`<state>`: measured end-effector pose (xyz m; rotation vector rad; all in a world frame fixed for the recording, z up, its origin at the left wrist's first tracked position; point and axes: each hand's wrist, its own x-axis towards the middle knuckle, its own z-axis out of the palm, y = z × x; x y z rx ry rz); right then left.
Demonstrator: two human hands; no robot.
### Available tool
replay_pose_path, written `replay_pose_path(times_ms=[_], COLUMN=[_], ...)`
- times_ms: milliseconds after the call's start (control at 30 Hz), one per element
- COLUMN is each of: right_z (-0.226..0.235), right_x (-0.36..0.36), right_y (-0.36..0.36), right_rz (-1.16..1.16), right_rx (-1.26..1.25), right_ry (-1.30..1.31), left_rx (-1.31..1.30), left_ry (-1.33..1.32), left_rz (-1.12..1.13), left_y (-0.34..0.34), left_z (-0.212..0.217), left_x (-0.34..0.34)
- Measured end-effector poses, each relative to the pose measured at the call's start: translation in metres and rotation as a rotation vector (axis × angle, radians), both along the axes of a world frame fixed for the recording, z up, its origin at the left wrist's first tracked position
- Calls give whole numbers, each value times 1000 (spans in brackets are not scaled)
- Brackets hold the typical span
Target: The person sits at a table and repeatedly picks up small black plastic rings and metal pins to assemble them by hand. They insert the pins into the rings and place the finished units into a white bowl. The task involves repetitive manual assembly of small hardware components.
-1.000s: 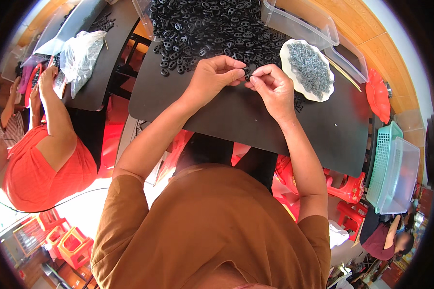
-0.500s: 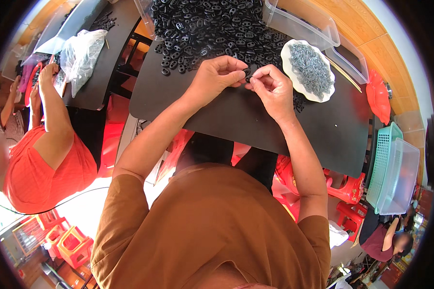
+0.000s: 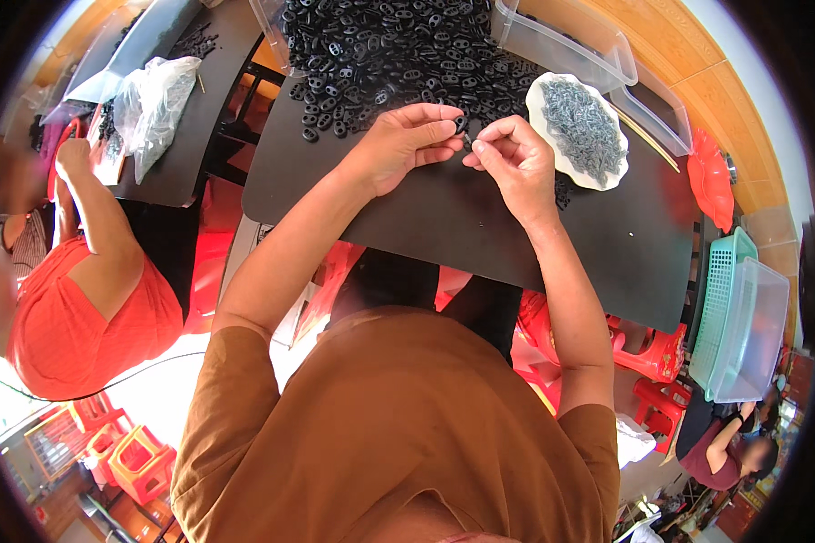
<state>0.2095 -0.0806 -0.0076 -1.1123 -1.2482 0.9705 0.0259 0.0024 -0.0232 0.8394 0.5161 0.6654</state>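
My left hand [image 3: 397,149] pinches a small black two-holed piece [image 3: 461,123] between thumb and forefinger, above the dark table [image 3: 407,217]. Close beside it, my right hand [image 3: 520,170] has thumb and fingertips together at a tiny dark part [image 3: 468,143], too small to name. A big heap of like black two-holed pieces [image 3: 398,54] spreads over the table beyond my hands. To the right of my right hand, a white scalloped dish [image 3: 619,178] holds many small grey, see-through bits [image 3: 580,127].
Clear plastic bins [image 3: 561,45] stand behind the heap, with thin sticks [image 3: 647,140] by the dish. A red scalloped tray [image 3: 711,181] and a green basket [image 3: 711,308] are at the right. On the left, a person in red [image 3: 95,308] sits at another table bearing a plastic bag [image 3: 158,104].
My fingertips have drawn slightly apart, and the black piece in my left hand shows more clearly. My right hand has shifted a little. The person at left has moved their arm.
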Motion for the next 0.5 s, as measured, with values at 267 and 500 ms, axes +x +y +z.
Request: replay_pose_path(times_ms=[267, 500], right_z=[2, 2], right_x=[1, 1], right_y=[0, 0], right_rz=[-6, -5], right_rx=[11, 33], right_ry=[-13, 4], left_rx=[-1, -64], left_ry=[39, 4], left_rz=[-35, -69], left_y=[1, 2], left_z=[-1, -1], left_x=[0, -1])
